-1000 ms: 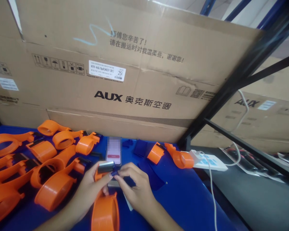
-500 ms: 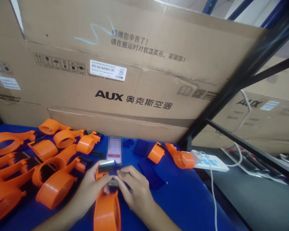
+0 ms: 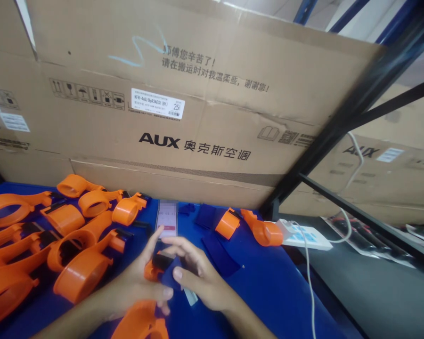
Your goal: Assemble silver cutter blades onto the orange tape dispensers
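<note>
An orange tape dispenser (image 3: pixel 141 318) is between my hands, its ring toward the bottom edge and its head tilted to the right. My left hand (image 3: pixel 137 282) is around its handle, thumb stretched across it and forefinger raised. With my right hand (image 3: pixel 201 278) I grip the head, thumb pressing a dark blue flap (image 3: pixel 171 273) beside the black part (image 3: pixel 162 260). A pale strip (image 3: pixel 191 296) shows below my right thumb; what it belongs to is unclear. Just beyond my fingertips lies a phone (image 3: pixel 167 221).
Several orange tape dispensers (image 3: pixel 83 273) crowd the left of the blue table (image 3: pixel 261 292). Two more dispensers (image 3: pixel 228 223) lie right of the phone, near flat blue pieces (image 3: pixel 221 256). A white power strip (image 3: pixel 307 237) with a cable is at right. A large carton (image 3: pixel 198 117) stands behind.
The dispenser's head has turned and tilted to the right, and its ring has swung left. My right hand has moved from pinching the head's edge to wrapping over it; my left fingers have spread.
</note>
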`<move>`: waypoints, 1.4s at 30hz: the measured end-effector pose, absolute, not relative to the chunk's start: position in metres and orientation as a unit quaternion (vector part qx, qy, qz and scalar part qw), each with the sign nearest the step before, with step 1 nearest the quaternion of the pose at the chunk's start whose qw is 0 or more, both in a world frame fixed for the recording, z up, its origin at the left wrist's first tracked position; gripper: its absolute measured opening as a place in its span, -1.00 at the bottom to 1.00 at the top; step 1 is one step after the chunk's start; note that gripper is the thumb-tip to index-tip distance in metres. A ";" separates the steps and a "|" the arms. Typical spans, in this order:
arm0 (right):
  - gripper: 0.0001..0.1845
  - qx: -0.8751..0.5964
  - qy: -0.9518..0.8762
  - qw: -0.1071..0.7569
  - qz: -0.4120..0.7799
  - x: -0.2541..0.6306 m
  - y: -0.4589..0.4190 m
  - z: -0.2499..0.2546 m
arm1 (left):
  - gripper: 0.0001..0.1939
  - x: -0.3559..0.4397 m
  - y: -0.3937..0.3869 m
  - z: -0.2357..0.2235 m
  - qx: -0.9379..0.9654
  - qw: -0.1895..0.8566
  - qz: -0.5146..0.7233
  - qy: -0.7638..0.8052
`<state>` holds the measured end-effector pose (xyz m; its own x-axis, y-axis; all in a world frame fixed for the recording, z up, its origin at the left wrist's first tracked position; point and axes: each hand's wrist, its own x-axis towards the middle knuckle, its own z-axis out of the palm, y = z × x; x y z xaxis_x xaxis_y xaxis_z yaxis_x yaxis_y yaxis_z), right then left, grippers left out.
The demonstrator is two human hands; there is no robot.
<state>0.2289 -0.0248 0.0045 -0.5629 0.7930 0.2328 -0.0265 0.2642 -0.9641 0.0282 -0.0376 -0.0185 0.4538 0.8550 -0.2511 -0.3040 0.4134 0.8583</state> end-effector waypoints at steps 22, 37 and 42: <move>-0.60 -0.363 -0.603 0.497 0.507 0.210 -0.023 -0.010 | -0.54 0.035 -0.026 -0.022 0.443 0.708 0.451 0.317; -0.78 -0.668 -0.742 0.051 -0.011 0.272 -0.004 0.011 | -0.34 0.033 -0.019 -0.020 0.196 0.779 0.433 0.408; -0.75 -0.689 -0.725 0.007 -0.017 0.275 -0.004 0.009 | -0.43 0.033 -0.016 -0.024 0.200 0.788 0.432 0.390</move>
<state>0.2753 -0.0043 0.0093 -0.0510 0.9982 0.0330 0.9986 0.0506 0.0153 0.0327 -0.0164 -0.0238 0.3235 0.8368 -0.4416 -0.5248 0.5471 0.6521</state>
